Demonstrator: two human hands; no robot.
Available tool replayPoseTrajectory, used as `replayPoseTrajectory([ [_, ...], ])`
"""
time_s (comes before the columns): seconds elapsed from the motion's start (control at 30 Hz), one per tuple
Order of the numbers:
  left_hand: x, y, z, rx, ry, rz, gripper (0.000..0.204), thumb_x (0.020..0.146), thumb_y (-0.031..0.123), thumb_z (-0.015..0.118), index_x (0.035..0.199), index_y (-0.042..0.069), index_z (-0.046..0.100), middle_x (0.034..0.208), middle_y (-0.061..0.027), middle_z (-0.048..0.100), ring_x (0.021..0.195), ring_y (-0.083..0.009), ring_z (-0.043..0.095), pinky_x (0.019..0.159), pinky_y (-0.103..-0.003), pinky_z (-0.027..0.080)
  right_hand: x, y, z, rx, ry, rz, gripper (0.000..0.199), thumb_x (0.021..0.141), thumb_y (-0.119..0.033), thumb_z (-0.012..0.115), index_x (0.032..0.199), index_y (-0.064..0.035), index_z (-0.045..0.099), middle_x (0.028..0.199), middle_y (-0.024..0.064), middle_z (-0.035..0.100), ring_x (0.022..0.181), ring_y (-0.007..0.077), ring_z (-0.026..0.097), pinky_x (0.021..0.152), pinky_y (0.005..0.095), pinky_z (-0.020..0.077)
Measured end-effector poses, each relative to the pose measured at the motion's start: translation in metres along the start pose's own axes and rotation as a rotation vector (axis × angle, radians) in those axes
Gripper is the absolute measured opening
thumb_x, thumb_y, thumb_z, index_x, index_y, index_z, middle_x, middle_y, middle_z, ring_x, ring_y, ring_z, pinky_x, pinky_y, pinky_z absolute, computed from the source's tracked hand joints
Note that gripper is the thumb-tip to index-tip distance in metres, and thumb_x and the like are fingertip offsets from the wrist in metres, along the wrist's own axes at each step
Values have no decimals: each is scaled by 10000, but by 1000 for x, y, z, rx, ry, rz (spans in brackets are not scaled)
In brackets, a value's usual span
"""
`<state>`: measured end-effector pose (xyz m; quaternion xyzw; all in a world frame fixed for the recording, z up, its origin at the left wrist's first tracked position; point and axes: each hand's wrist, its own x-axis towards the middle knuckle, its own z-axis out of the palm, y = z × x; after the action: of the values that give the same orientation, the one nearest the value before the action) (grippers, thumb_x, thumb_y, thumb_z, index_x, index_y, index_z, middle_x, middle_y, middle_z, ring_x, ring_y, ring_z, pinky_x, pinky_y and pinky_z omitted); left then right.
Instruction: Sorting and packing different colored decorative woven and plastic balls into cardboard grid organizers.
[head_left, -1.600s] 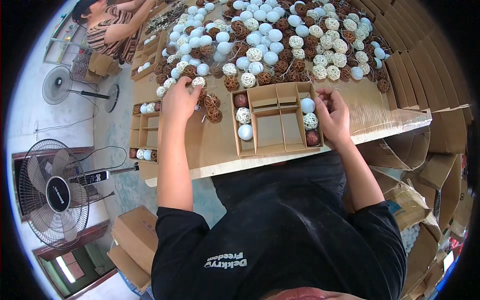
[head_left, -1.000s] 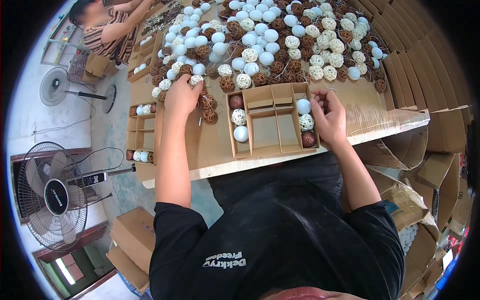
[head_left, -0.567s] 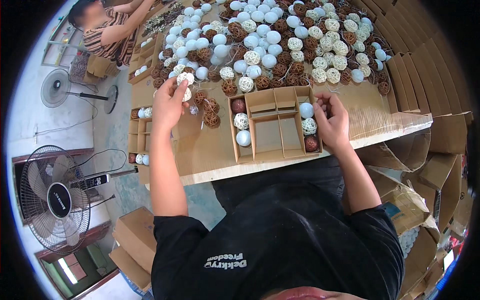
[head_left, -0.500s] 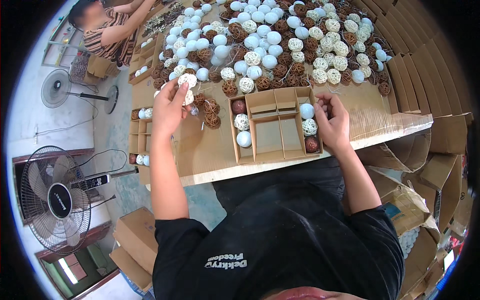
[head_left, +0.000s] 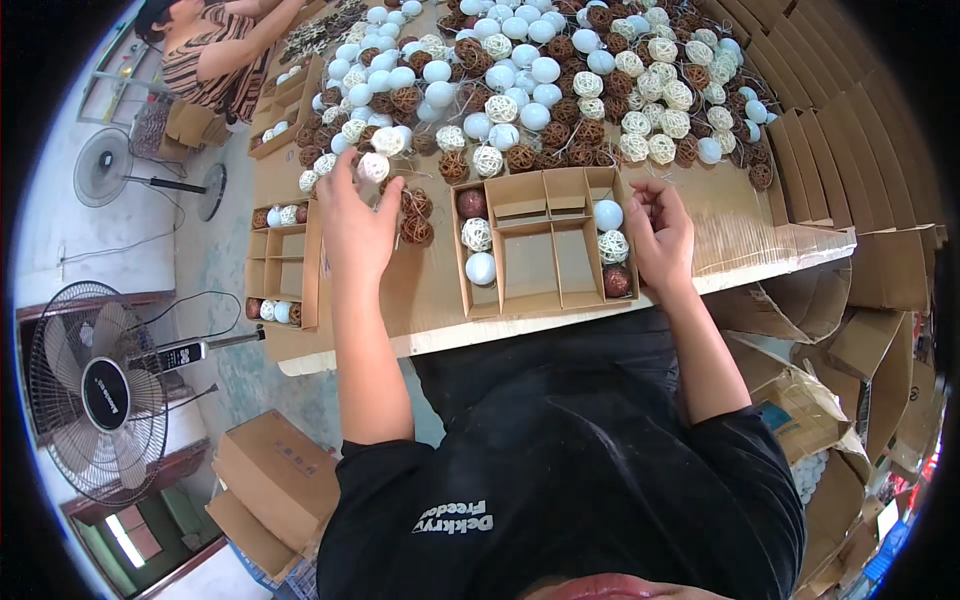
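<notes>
My left hand [head_left: 358, 225] is over the table left of the divided box, thumb and fingers apart. A white wicker ball [head_left: 373, 167] shows between its thumb and fingers, apparently loose, with another white ball [head_left: 388, 141] just beyond. Brown wicker balls [head_left: 416, 218] lie right of the thumb. The cardboard divided box [head_left: 530, 310] has a dark red, a white wicker and a pale ball in its left column. In its right column sit a pale ball [head_left: 608, 214], a white wicker ball [head_left: 613, 247] and a dark red ball [head_left: 618, 281]. Beside that edge my right hand [head_left: 664, 238] rests with curled fingers; their contents are hidden.
A large pile of white, pale and brown balls [head_left: 520, 75] covers the table's far side. Another divided box [head_left: 312, 262] with balls stands at the left edge. Cardboard trays [head_left: 830, 170] are stacked at right. A fan [head_left: 105, 390] and a co-worker [head_left: 210, 60] are at left.
My left hand has spread its fingers, and the white wicker balls it held now lie farther off, beyond its palm. My right hand stays by the box. The whole view has shifted slightly.
</notes>
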<state>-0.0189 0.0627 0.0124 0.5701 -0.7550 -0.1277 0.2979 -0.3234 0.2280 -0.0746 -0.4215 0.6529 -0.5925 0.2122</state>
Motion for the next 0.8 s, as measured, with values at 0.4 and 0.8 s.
replayPoseTrajectory([
  [0.4, -47, -10, 39, 257, -7, 80, 474, 952, 251, 745, 1362, 58, 606, 1213, -201, 613, 1074, -416, 655, 883, -490, 553, 1, -5, 1, 17, 13, -5, 222, 1003, -85, 669, 1201, 13, 648, 916, 1, 631, 756, 53, 548, 694, 232, 485],
  [0.8, -49, 61, 1, -362, -152, 770, 628, 716, 100, 924, 1309, 133, 722, 1105, -71, 644, 914, -233, 671, 757, -356, 566, 0, -95, 18, 539, -590, 152, 386, 1003, -195, 730, 1336, -22, 640, 975, 7, 674, 841, 71, 610, 728, 243, 504],
])
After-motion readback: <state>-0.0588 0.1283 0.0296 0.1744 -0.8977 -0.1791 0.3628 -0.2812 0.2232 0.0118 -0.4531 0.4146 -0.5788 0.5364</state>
